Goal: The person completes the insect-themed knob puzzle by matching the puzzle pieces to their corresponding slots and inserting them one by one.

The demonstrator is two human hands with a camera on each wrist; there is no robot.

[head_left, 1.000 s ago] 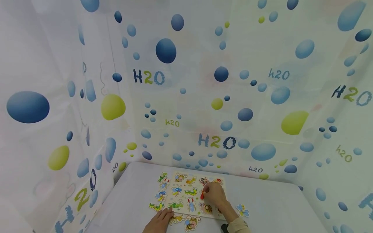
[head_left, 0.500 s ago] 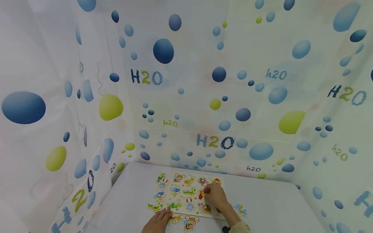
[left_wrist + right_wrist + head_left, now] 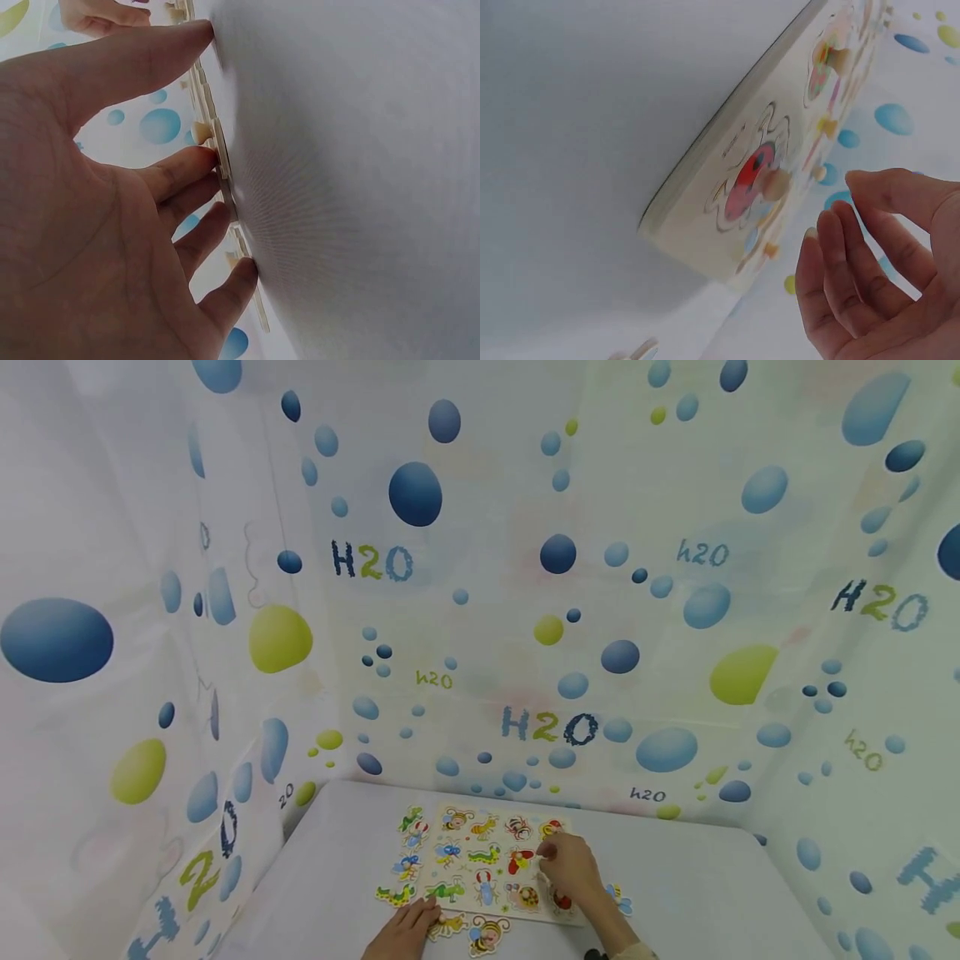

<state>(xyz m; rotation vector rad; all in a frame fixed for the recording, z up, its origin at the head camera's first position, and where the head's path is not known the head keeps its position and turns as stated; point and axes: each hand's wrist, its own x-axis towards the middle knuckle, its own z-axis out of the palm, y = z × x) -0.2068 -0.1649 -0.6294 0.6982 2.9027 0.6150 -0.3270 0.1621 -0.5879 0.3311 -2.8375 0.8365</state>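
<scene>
A wooden knob puzzle board (image 3: 459, 878) printed with insects lies on the table, several pieces seated in it. A red-winged insect piece (image 3: 520, 861) sits in its right half. Just right of that piece is my right hand (image 3: 572, 870), thumb and fingers slightly apart with nothing between them. In the right wrist view the right hand (image 3: 885, 262) is off the board, near a ladybird piece (image 3: 751, 180) with a wooden knob. My left hand (image 3: 405, 928) rests at the board's near left corner. In the left wrist view the left hand (image 3: 112, 195) has its fingertips along the board's edge and the table.
Loose pieces lie left of the board: a caterpillar piece (image 3: 395, 894), a blue fly piece (image 3: 408, 866) and others. A bee piece (image 3: 487, 935) and a yellow piece (image 3: 447, 927) lie in front. A blue-winged piece (image 3: 619, 897) is at the right. A patterned curtain (image 3: 480, 568) hangs behind.
My right hand has let go of the red-winged insect piece, which stays on the board, and has moved slightly right. My left hand keeps its place; the head view has shifted a little.
</scene>
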